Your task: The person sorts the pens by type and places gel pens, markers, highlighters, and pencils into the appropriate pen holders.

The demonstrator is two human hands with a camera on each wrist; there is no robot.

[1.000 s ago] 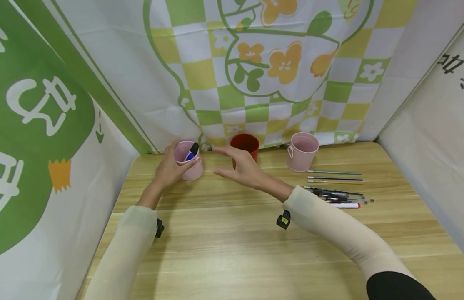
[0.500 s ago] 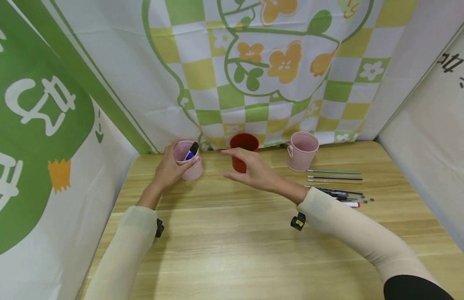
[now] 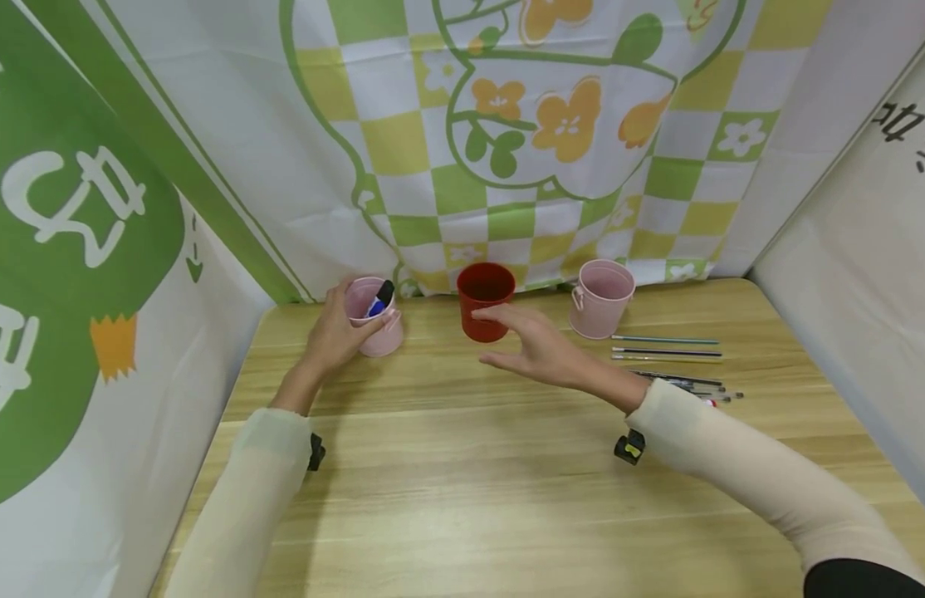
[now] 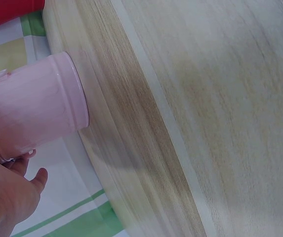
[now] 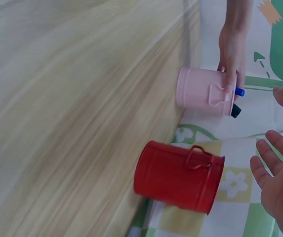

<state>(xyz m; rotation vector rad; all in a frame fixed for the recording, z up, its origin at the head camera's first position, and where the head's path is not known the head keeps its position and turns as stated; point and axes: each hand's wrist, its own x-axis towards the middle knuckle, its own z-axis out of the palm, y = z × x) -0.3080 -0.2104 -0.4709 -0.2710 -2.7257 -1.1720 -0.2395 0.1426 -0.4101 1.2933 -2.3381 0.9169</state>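
Observation:
At the back left of the table stands a pink bucket (image 3: 382,336) with a black-capped marker (image 3: 386,292) and a blue-ended one (image 3: 376,308) inside. My left hand (image 3: 334,334) grips this bucket at its rim, thumb across the near side; the left wrist view shows the bucket's base on the wood. My right hand (image 3: 540,347) holds nothing, its thumb and fingers spread apart. In the head view it overlaps the front of a red bucket (image 3: 473,320); in the right wrist view a gap shows between the hand and the red bucket (image 5: 178,177).
A second pink bucket (image 3: 599,320) stands at the back right. In front of it lie several thin brushes (image 3: 666,352) and a pile of dark pens (image 3: 687,382), partly behind my right forearm. A patterned cloth (image 3: 500,199) hangs along the table's back edge (image 3: 679,285).
My right hand has moved right, from beside the left pink bucket to in front of the red one, its fingers still spread. The left hand has kept its grip.

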